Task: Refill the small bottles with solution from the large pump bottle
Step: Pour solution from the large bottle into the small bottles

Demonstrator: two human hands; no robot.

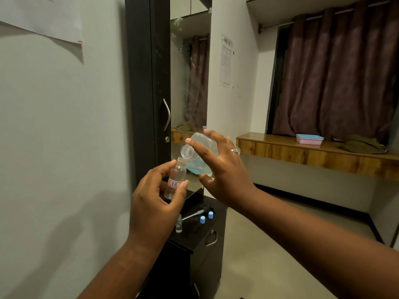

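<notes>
My left hand (154, 203) holds a small clear bottle (176, 180) upright, uncapped, with a label reading "17B". My right hand (220, 167) grips the large bottle (199, 145) of pale blue solution, tipped so its open threaded neck (187, 152) sits just above the small bottle's mouth. The pump head with its tube (198, 213) lies on the black cabinet top (194, 230) below. Two small blue caps (206, 217) lie beside it. A second small clear bottle (178, 224) stands on the cabinet near its left edge.
A tall black wardrobe door with a mirror (190, 83) is straight ahead. A wooden ledge (313, 154) at the right carries a pink and blue box (309, 139) and a folded cloth. Dark curtains hang behind it. The white wall is close on the left.
</notes>
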